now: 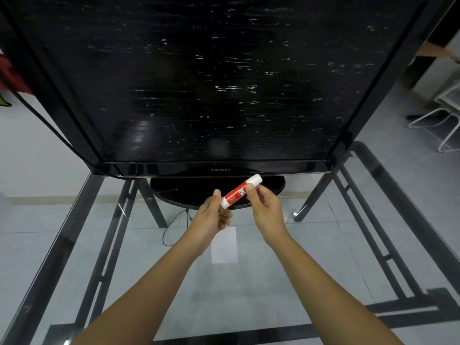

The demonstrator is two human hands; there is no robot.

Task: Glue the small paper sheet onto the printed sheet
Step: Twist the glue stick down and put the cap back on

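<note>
Left hand [211, 217] and right hand [263, 205] grip glue stick [240, 191]

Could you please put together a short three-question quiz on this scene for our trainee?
1. Of the left hand and right hand, which grips the red-and-white cylindrical glue stick? A) left only B) right only C) both
2. True or false: the glue stick rests on the clear glass table.
3. Fill in: the small white rectangular paper sheet lies flat on the ____.
Key: 1 C; 2 false; 3 table.
</note>
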